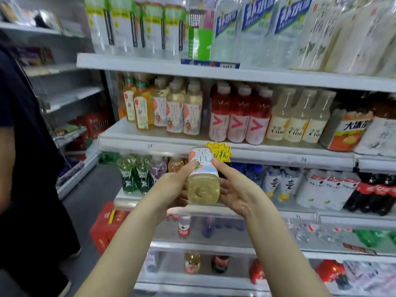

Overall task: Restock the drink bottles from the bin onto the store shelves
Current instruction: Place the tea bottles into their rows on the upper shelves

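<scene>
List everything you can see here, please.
held tea bottle: one, pale yellow with pink-and-white label, between both hands
tall clear bottles: many, clear, top shelf
matching tea bottles: three in front, pale yellow, second shelf
amber bottles: two in front, amber, second shelf left
red bottles: three in front, red, pink labels, second shelf middle
cloudy bottles: three in front, whitish, right of red bottles
green bottles: two in front, green, third shelf left
sale tag: one, yellow, shelf edge behind held tea bottle
red cartons: a stack, red, floor left
other person: one, dark clothes, left edge
left hand: one, grips held tea bottle
right hand: one, holds it too
</scene>
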A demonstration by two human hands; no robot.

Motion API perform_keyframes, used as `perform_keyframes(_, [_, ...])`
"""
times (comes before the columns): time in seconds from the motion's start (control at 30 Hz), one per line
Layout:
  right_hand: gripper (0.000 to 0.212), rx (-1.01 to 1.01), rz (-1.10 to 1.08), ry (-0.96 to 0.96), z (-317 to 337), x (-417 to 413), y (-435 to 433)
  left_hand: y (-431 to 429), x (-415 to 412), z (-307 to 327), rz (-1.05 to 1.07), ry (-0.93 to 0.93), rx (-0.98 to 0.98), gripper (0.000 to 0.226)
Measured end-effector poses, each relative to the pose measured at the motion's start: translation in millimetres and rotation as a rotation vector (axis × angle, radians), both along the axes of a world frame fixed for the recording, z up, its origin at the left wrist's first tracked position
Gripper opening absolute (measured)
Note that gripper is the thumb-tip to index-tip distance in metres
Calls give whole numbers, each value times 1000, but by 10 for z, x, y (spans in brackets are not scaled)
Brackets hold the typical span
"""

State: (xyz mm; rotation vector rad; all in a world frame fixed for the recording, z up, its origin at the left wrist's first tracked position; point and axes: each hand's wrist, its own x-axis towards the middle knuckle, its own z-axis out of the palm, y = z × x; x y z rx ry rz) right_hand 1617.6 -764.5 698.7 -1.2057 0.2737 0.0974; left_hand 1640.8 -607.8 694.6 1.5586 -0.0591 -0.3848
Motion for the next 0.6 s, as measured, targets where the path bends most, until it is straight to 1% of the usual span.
perform_keyframes(0.1, [33, -9, -8, -71, 184, 143, 26, 42, 92, 185, -4, -88, 4, 47])
perform_keyframes(0.2, [28, -11, 4, -154, 328, 301, 98, 137, 223, 329, -20, -129, -10, 45])
perform_keyframes(0.33, [8, -78, 47, -243, 431, 619, 323, 417, 514, 420, 22, -228, 19, 38])
perform_keyframes(0.4, [11, -107, 57, -267, 436, 809, 459, 574, 702, 427, 43, -294, 29, 36])
perform_keyframes(0.5, [19, -145, 63, -330, 427, 1068, 668, 775, 1000, 392, 45, -336, -7, 45])
perform_keyframes(0.6, [31, -258, 50, -402, 400, 1367, 820, 942, 1324, 348, 8, -384, -24, 50])
